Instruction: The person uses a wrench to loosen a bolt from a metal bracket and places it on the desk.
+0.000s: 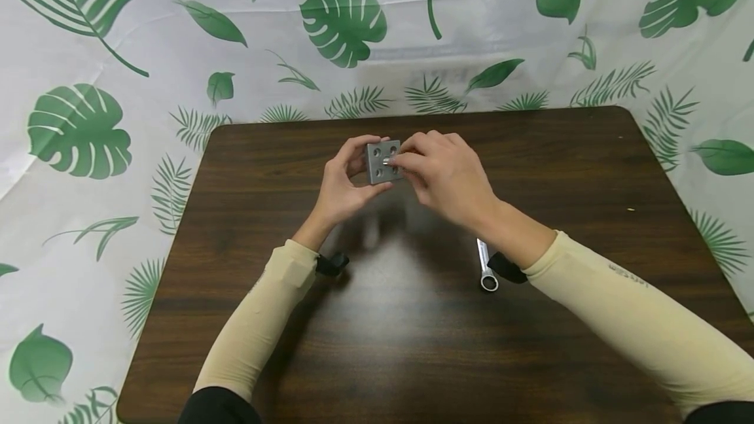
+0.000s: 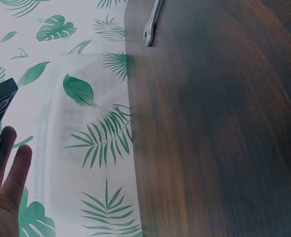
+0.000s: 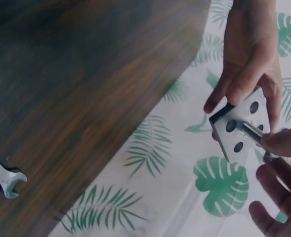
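Observation:
A small grey metal block (image 1: 381, 162) with several round holes is held up above the far middle of the dark wooden table (image 1: 412, 319). My left hand (image 1: 344, 178) grips the block by its edges, thumb below and fingers behind. My right hand (image 1: 438, 172) pinches a silver bolt (image 1: 387, 161) whose tip sits at the block's middle hole. The right wrist view shows the block (image 3: 241, 128) and the bolt (image 3: 254, 132) between my right fingertips (image 3: 278, 143). In the left wrist view only the block's dark edge (image 2: 3, 101) and my left fingers (image 2: 7, 163) show.
A silver wrench (image 1: 485, 265) lies flat on the table under my right forearm; the wrench (image 2: 151, 24) also shows in the left wrist view, and its open end (image 3: 7, 180) in the right wrist view. A leaf-print white cloth (image 1: 88, 116) hangs behind and beside the table.

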`<state>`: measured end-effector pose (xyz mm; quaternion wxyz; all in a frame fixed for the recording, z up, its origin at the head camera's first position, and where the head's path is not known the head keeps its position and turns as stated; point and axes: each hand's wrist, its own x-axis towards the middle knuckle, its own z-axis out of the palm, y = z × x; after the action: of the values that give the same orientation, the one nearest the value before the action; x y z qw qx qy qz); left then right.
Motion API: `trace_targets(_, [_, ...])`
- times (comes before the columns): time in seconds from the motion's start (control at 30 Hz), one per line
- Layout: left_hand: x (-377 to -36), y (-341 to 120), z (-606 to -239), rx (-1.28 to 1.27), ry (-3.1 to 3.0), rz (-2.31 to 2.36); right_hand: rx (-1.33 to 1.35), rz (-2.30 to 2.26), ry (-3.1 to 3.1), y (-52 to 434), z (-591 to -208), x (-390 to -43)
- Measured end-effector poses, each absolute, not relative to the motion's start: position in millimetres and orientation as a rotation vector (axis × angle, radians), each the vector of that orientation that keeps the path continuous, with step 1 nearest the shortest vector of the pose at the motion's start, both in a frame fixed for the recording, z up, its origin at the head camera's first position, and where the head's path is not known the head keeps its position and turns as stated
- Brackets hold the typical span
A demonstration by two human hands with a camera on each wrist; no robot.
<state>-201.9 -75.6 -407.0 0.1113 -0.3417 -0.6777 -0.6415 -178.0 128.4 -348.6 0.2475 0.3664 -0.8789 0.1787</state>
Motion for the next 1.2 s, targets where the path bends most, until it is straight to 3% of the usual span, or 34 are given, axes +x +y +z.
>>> trace_targets(0.27, [-202.6,-75.4,-407.1,-1.008,-1.979,-1.864,0.782,0.474,-2.505,126.0,-350.7,-176.9])
trace_targets(0.5, [-203.8,-74.8,-406.1,-1.017,-1.973,-1.876,0.992,0.473,-2.375,129.1,-349.4,-178.4])
trace_targets(0.73, [-203.5,-75.0,-406.7,-0.996,-1.982,-1.868,0.797,0.417,-2.513,126.8,-349.9,-175.9])
trace_targets(0.97, [-201.9,-76.4,-406.0,-0.985,-1.99,-1.844,0.944,0.45,-2.416,128.5,-350.6,-176.6])
trace_targets(1.2, [-201.5,-77.3,-405.6,-0.989,-1.992,-1.846,0.767,0.429,-2.535,124.8,-350.2,-174.7])
